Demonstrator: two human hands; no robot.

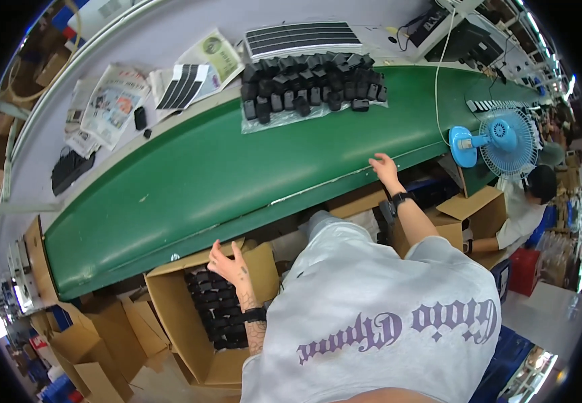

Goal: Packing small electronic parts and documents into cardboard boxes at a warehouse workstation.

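Observation:
My left hand (229,264) is raised over the rim of an open cardboard box (170,305), fingers spread and holding nothing. Rows of small black plastic blocks (218,310) fill part of that box. Over the near edge of the green belt (237,168), to the right, my right hand (384,168) hovers with its fingers loosely bent and apart, nothing between them. Beyond it, several more black blocks (304,91) stand packed together on a clear plastic sheet (284,122) at the belt's far side.
A blue fan (506,138) stands at the belt's right end. Nearby, a co-worker (529,201) reaches toward another open box (472,208). Newspapers (116,104), a black pouch (70,169) and a striped black-and-white stack (303,40) lie on the far ledge. Empty-looking cartons (103,336) sit at lower left.

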